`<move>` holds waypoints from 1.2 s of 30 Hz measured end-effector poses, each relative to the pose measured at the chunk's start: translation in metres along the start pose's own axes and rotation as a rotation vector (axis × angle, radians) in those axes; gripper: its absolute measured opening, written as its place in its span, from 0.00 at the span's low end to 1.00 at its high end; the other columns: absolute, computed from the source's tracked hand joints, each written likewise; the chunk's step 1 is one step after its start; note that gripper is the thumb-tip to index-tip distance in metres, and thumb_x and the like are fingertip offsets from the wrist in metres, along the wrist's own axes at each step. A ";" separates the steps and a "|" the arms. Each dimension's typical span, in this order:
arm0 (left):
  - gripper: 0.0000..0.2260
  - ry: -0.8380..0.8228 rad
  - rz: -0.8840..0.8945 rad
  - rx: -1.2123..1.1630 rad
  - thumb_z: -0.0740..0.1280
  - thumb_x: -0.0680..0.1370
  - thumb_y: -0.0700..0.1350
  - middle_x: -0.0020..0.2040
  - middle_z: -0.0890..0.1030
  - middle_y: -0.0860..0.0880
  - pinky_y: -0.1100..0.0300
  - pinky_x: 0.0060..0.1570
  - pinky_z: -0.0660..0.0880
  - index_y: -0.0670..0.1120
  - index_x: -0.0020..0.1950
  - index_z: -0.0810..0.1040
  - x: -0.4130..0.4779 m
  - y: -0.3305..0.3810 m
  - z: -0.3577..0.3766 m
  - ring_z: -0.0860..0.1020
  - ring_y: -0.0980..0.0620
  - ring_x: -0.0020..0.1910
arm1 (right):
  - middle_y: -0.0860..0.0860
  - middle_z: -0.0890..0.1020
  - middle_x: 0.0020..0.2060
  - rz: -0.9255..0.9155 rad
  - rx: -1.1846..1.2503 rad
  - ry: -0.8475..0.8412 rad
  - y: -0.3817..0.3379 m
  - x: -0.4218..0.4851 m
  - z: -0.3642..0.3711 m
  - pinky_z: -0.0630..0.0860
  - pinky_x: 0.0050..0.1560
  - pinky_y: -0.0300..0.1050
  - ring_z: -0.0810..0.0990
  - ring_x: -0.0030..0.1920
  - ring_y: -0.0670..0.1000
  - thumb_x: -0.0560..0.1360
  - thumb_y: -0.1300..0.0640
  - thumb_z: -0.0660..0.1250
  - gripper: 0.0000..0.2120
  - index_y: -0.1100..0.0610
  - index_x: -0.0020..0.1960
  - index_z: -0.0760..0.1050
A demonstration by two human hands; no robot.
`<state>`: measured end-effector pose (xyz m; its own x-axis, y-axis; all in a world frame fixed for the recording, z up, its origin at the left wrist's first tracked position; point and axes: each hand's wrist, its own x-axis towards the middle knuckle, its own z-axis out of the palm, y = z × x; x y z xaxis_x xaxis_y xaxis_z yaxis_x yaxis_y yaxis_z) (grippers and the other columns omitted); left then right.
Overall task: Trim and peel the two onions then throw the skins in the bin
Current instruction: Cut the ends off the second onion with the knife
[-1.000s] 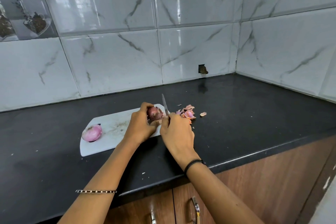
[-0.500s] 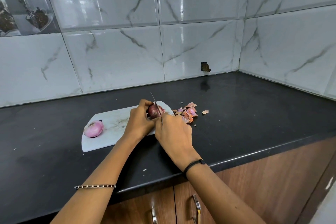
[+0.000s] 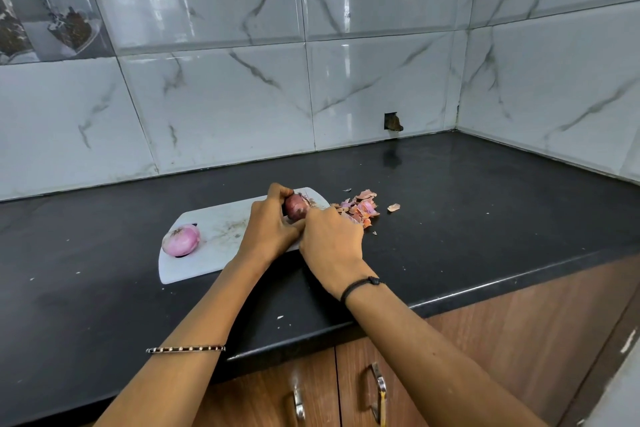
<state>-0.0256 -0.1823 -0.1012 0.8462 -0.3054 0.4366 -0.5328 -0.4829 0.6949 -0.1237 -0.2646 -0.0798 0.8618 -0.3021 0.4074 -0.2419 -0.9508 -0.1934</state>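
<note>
— Onions, where are they?
— The peeled onion (image 3: pixel 181 240), pale pink, lies on the left end of the white cutting board (image 3: pixel 221 229). The dark-skinned onion (image 3: pixel 297 207) is at the board's far right corner, in the left grip (image 3: pixel 273 229).
— How does that grip hold it?
— Fingers curl over its top and the palm closes on its left side. The dry red-brown skin is on, and wispy roots show at its right end.
— And the right grip (image 3: pixel 332 243)?
— Clenched, knuckles up, pressed against the onion's near right side and touching the left thumb. I cannot tell whether it grasps anything, because its fingers are hidden behind the back of the hand.
— Skins?
— A heap of onion skins (image 3: pixel 360 206) sits on the black desk (image 3: pixel 485 218) just beside the board's right edge. One loose scrap (image 3: pixel 393 207) lies a little further right, apart from the heap.
— Anything else?
— A beaded bangle (image 3: pixel 186 349) on the left wrist and a black thread band (image 3: pixel 360 284) on the right. Wooden cabinet doors (image 3: pixel 519 340) with metal handles run below the desk's front edge, and marble-patterned tiles (image 3: pixel 381 87) stand behind.
</note>
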 end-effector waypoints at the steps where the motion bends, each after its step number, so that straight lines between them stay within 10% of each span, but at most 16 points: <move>1: 0.20 -0.002 0.004 0.002 0.76 0.72 0.43 0.53 0.83 0.45 0.60 0.47 0.74 0.45 0.60 0.74 0.000 0.000 -0.001 0.81 0.49 0.51 | 0.54 0.81 0.57 0.015 0.021 -0.019 0.002 0.000 0.002 0.69 0.42 0.45 0.82 0.56 0.57 0.80 0.65 0.59 0.12 0.58 0.60 0.76; 24: 0.28 -0.105 -0.057 -0.183 0.82 0.69 0.42 0.59 0.81 0.50 0.64 0.55 0.77 0.49 0.66 0.76 0.000 -0.004 -0.010 0.81 0.52 0.57 | 0.56 0.82 0.48 0.242 0.501 0.095 0.015 -0.008 0.006 0.72 0.44 0.49 0.79 0.52 0.60 0.82 0.53 0.58 0.13 0.58 0.53 0.78; 36: 0.23 0.025 -0.037 -0.152 0.82 0.67 0.40 0.52 0.82 0.53 0.80 0.42 0.70 0.49 0.58 0.77 0.000 -0.006 -0.011 0.78 0.64 0.51 | 0.51 0.80 0.41 0.083 0.473 0.106 0.014 -0.011 0.009 0.71 0.41 0.48 0.78 0.46 0.57 0.82 0.50 0.57 0.13 0.55 0.49 0.77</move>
<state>-0.0224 -0.1703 -0.0987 0.8663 -0.2682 0.4215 -0.4961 -0.3632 0.7887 -0.1320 -0.2736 -0.0948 0.7919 -0.4042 0.4577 -0.0575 -0.7955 -0.6032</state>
